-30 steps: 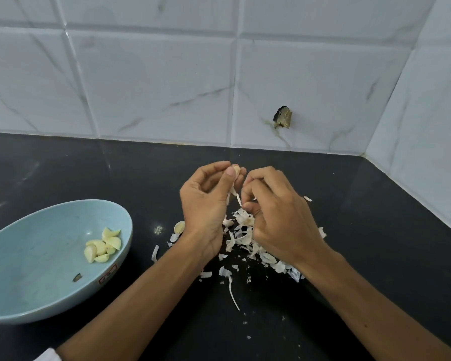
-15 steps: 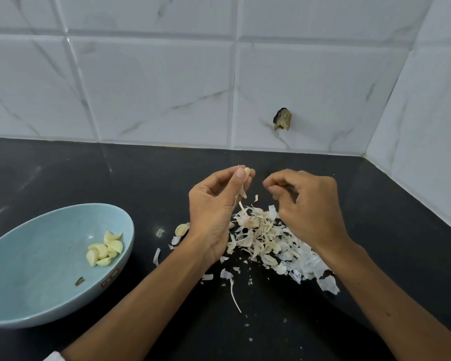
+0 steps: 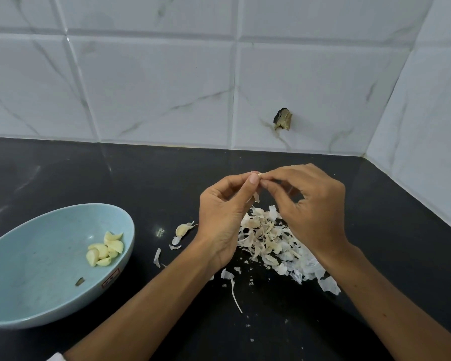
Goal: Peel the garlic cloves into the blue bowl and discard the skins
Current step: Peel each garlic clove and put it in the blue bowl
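Observation:
A garlic clove [image 3: 257, 175] is pinched between thumb and fingers of my left hand [image 3: 223, 217], with a strip of skin hanging below it. The fingertips of my right hand [image 3: 310, 207] pinch the same clove at its top. Both hands hover above a heap of white garlic skins [image 3: 268, 241] on the black counter. The blue bowl [image 3: 37, 272] stands at the left and holds several peeled cloves [image 3: 104, 250]. One unpeeled clove [image 3: 183, 228] lies on the counter just left of my left hand.
The black counter [image 3: 375, 230] meets white tiled walls behind and at the right, forming a corner. A dark broken spot [image 3: 283, 119] marks the back wall. Loose skin scraps [image 3: 235, 290] lie scattered in front of the heap.
My right hand, apart from the left half a second ago, has come back to the clove and now pinches it. The skin heap is more exposed than a second ago.

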The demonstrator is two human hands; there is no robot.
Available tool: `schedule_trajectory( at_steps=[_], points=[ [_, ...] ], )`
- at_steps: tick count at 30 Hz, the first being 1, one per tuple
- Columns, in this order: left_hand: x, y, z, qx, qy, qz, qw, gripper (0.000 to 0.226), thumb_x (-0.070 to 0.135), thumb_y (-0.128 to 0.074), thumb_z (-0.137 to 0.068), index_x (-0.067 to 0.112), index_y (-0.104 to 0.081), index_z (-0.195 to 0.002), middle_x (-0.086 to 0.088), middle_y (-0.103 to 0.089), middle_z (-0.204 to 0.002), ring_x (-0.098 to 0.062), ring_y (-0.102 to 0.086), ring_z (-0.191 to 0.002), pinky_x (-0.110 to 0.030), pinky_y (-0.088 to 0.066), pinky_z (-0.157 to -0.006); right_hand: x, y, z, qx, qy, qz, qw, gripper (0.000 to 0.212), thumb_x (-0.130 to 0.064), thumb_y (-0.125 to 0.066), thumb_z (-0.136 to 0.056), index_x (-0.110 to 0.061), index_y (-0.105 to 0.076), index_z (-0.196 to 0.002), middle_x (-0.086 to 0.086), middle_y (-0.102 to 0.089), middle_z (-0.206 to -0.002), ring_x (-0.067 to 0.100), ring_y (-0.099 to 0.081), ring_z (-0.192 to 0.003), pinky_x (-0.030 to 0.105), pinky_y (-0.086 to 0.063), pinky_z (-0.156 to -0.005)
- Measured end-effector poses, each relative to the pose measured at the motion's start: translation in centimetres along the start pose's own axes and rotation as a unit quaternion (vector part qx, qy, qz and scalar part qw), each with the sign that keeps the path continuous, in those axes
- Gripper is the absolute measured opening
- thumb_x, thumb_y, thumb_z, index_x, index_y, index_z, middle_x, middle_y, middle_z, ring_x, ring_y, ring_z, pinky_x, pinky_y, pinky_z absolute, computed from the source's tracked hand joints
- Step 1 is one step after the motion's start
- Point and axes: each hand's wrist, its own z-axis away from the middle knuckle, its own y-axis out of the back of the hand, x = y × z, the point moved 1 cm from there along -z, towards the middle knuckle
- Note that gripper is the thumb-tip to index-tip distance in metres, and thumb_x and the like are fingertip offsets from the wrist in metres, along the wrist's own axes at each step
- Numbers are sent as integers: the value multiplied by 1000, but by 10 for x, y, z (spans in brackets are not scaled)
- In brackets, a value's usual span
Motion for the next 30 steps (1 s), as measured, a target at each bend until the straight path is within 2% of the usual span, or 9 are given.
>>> schedule_trajectory(
  at_steps=[6, 10, 12, 17, 20, 22, 25, 28, 30],
  points=[
    [3, -5, 5, -22, -3, -4, 1000, 17, 21, -76, -77, 4, -72, -78, -25, -72, -101, -22, -71, -102, -26, -57, -89, 3, -6, 1, -8, -36, 8, 999, 8, -15, -67, -93, -13, -71, -86, -7, -63, -95, 15, -54, -94, 31, -50, -70],
    [1, -6, 7, -34, 8, -17, 999, 18, 23, -77, -76, 6, -75, -81, -30, -69, -112, -33, -69, -114, -35, -55, -99, 0, -6, 0, -21, -48, 24, 998, 9, -9, -58, -87, -13, -64, -82, -5, -59, -99, 19, -52, -96, 15, -39, -80],
    [2, -6, 7, -41, 8, -25, 999, 16, 22, -77, -77, 8, -76, -84, -27, -71, -109, -32, -70, -109, -35, -56, -98, -1, -5, 0, -31, -50, 39, 998, 11, -3, -55, -82, -12, -60, -81, -4, -58, -99, 20, -52, -94, 15, -38, -78],
    [5, -4, 7, -59, 3, -71, 996, 15, 18, -76, -84, 4, -76, -92, -13, -76, -89, -16, -67, -81, -25, -55, -79, -1, -4, -1, -61, -49, 70, 994, 14, -3, -47, -75, -16, -52, -81, -7, -54, -97, 20, -50, -93, 40, -50, -60],
    [7, -1, 4, -59, 37, -52, 996, 14, 19, -80, -75, 11, -78, -86, -23, -75, -99, -33, -64, -96, -41, -52, -96, -3, -4, -1, -65, -37, 76, 994, 16, -2, -48, -76, -18, -49, -81, -8, -53, -96, 18, -49, -92, 38, -50, -55],
    [8, -1, 3, -70, 70, -6, 995, 19, 14, -80, -71, 10, -76, -90, -19, -75, -98, -33, -66, -101, -38, -53, -101, -5, -5, -1, -64, -35, 77, 994, 16, -2, -49, -76, -17, -50, -81, -9, -53, -96, 17, -49, -91, 37, -49, -51],
    [6, -2, 2, -71, 95, 40, 992, 29, 9, -77, -72, 8, -71, -100, -14, -76, -95, -23, -72, -92, -30, -58, -91, -7, -6, -1, -62, -30, 86, 994, 14, -1, -50, -76, -15, -52, -81, -8, -54, -95, 17, -49, -90, 33, -47, -48],
    [3, -2, 3, -51, 105, 79, 990, 26, 7, -75, -72, 7, -69, -97, -12, -75, -91, -17, -74, -81, -24, -61, -76, -9, -6, 0, -60, -17, 104, 993, 12, -2, -52, -76, -13, -55, -80, -7, -56, -94, 17, -50, -87, 30, -46, -46],
    [2, -1, 2, -44, 108, 91, 989, 23, 8, -76, -72, 6, -71, -94, -12, -74, -93, -16, -70, -80, -24, -61, -81, -10, -8, 0, -61, -3, 117, 991, 11, -2, -55, -77, -12, -56, -80, -5, -58, -94, 17, -50, -85, 28, -45, -47]
  ],
)
